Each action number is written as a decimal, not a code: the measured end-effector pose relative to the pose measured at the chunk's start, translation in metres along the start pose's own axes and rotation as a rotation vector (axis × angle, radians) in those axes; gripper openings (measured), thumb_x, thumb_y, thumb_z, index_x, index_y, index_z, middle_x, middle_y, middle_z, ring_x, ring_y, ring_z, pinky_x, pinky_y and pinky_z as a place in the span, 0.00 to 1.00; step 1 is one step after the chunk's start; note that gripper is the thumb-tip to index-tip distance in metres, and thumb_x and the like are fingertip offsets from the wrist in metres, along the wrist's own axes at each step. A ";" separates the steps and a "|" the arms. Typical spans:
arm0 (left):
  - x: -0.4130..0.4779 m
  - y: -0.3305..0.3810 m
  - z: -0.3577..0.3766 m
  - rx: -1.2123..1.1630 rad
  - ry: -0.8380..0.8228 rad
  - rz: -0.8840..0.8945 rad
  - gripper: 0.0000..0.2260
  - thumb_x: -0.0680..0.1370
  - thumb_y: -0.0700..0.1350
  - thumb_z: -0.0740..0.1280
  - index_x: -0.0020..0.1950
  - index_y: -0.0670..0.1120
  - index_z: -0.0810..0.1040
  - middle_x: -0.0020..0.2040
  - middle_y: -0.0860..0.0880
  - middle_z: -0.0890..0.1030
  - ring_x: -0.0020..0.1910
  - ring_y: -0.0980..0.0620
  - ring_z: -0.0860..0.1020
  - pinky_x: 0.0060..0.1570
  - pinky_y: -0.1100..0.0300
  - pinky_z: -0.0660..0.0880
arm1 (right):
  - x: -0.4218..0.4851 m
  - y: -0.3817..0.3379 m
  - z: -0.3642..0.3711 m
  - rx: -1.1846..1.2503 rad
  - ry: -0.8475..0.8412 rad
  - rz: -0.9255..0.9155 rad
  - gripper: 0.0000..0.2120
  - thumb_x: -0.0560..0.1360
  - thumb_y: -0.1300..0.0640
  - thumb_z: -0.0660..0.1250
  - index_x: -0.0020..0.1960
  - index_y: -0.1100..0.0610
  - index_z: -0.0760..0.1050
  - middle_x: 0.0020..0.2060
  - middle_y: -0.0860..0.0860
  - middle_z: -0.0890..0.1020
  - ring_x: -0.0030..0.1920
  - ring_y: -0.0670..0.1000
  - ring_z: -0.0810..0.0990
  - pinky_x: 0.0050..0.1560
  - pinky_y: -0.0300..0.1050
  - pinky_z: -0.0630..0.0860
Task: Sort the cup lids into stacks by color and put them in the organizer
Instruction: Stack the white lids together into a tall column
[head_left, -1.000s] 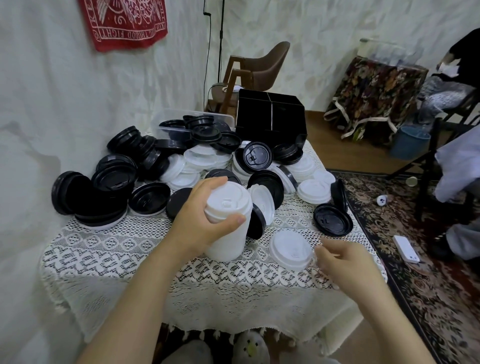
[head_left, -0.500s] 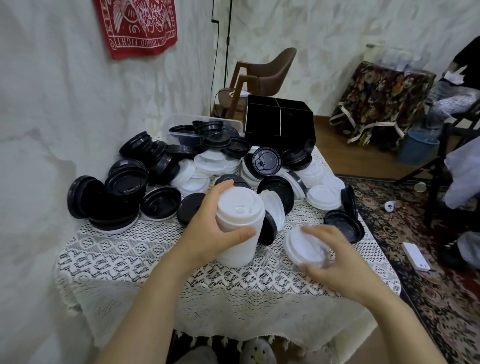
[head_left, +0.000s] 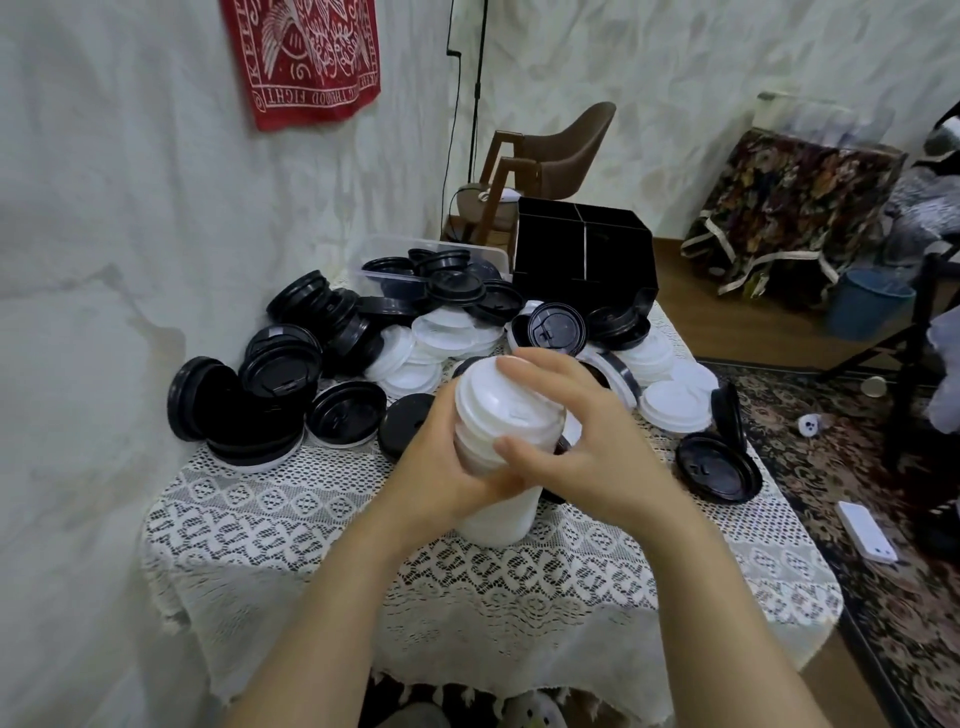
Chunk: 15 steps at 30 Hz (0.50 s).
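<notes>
Lace-clothed table (head_left: 311, 519), left hand (head_left: 441, 462) and right hand (head_left: 587, 441) both tight around the white lid stack (head_left: 506, 410), black organizer (head_left: 582, 249) behind

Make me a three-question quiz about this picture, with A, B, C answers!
1. Where is the black organizer? A on the floor; B at the far edge of the table; C on the chair.
2. What colour is the held lid stack? A black; B red; C white.
3. What is the left hand doing? A gripping the stack; B lying flat; C pointing.
Answers: B, it stands on the table behind the loose lids; C, its lids are white; A, it wraps round the stack.
</notes>
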<state>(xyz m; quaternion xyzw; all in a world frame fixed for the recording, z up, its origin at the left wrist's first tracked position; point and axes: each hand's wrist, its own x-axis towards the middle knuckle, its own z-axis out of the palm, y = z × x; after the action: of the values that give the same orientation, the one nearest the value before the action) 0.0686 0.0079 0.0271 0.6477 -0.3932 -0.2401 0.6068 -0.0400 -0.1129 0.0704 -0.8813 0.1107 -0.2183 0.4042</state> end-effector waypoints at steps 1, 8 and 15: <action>0.000 -0.001 0.000 -0.006 -0.005 0.003 0.38 0.63 0.48 0.81 0.67 0.62 0.66 0.58 0.61 0.78 0.58 0.60 0.78 0.55 0.61 0.77 | 0.000 0.001 0.003 0.003 -0.011 0.007 0.29 0.70 0.54 0.74 0.70 0.47 0.72 0.68 0.37 0.68 0.66 0.32 0.65 0.59 0.20 0.60; 0.003 -0.003 -0.003 0.017 0.011 -0.036 0.41 0.57 0.55 0.80 0.63 0.72 0.61 0.64 0.62 0.73 0.62 0.62 0.75 0.61 0.56 0.75 | -0.002 0.011 0.008 0.025 -0.032 0.039 0.28 0.70 0.56 0.74 0.69 0.48 0.72 0.66 0.36 0.67 0.64 0.27 0.63 0.57 0.18 0.60; 0.000 -0.001 -0.005 0.029 -0.004 -0.034 0.41 0.62 0.47 0.81 0.66 0.69 0.63 0.62 0.64 0.73 0.61 0.63 0.75 0.60 0.58 0.76 | -0.001 0.014 0.009 0.041 -0.059 0.045 0.28 0.71 0.57 0.74 0.69 0.49 0.72 0.65 0.35 0.67 0.62 0.26 0.63 0.56 0.18 0.60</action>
<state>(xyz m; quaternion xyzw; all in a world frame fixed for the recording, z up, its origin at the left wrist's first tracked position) 0.0729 0.0112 0.0268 0.6626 -0.3870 -0.2460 0.5922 -0.0368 -0.1155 0.0539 -0.8763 0.1139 -0.1851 0.4300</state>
